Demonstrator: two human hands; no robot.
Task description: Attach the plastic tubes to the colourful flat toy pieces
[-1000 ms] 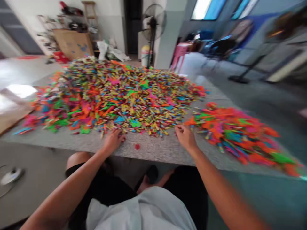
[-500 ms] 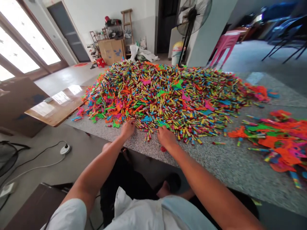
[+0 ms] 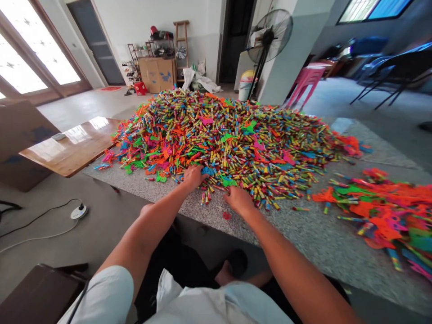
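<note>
A large heap of small striped tubes (image 3: 232, 155) and bright flat plastic cut-out shapes covers the grey speckled table (image 3: 280, 234). At the heap's near edge, my left hand (image 3: 195, 175) reaches in with its thumb apart from the fingers. The thumb is beside a blue plastic shape (image 3: 208, 171); contact is unclear. Close to a green plastic shape (image 3: 228, 181), my right hand (image 3: 239, 199) has its fingers drawn together just above the tabletop. What those fingers hold, if anything, is hidden. A small red round piece (image 3: 227, 216) lies on the table below them.
To the right lies a second pile of orange, green and pink shapes with tubes (image 3: 384, 207). A wooden board (image 3: 70, 146) adjoins the table's left side. Beyond the table stand a fan (image 3: 268, 36) and pink stools (image 3: 308, 83). A power strip (image 3: 78, 211) rests on the floor.
My left hand has moved right and a little forward, to the blue shape. My right hand stays near the green shape. The view has shifted slightly to the right.
</note>
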